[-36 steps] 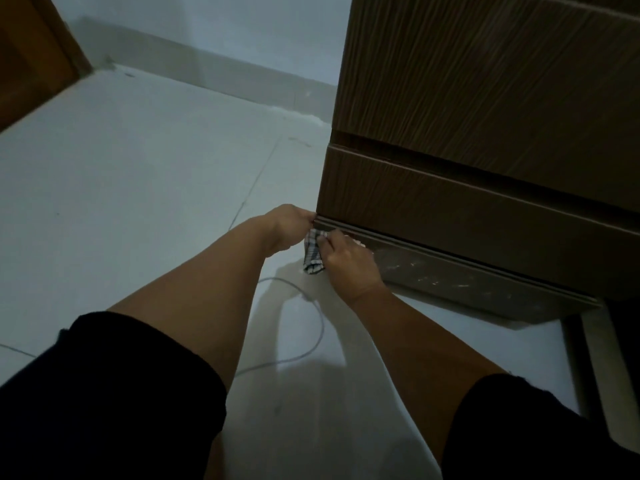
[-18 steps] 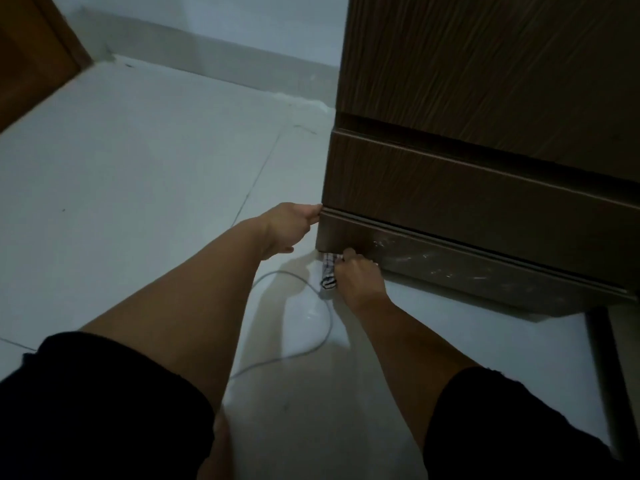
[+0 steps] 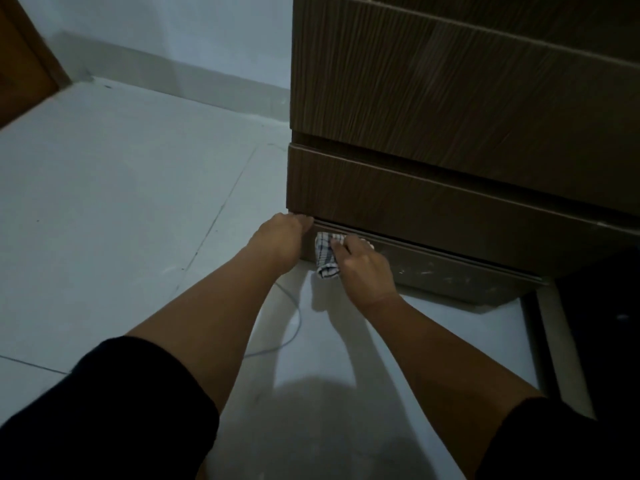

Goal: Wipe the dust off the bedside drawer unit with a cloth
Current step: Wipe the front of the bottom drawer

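Note:
The brown wood-grain bedside drawer unit (image 3: 450,109) fills the upper right, standing on the pale tiled floor. Its bottom plinth (image 3: 450,271) is darker and speckled with pale dust marks. My right hand (image 3: 363,268) holds a small white checked cloth (image 3: 326,255) against the left end of that plinth. My left hand (image 3: 280,240) rests at the unit's lower left corner, its fingertips touching the edge just under the lowest drawer front (image 3: 433,199).
A thin pale cable (image 3: 294,327) loops across the floor under my forearms. A brown wooden door or panel (image 3: 20,57) stands at the far left. A dark frame (image 3: 540,341) and dark object sit at the right. A pale wall runs behind.
My right hand has moved the cloth up from the floor line onto the upper part of the plinth and slightly right. The left hand stays at the corner.

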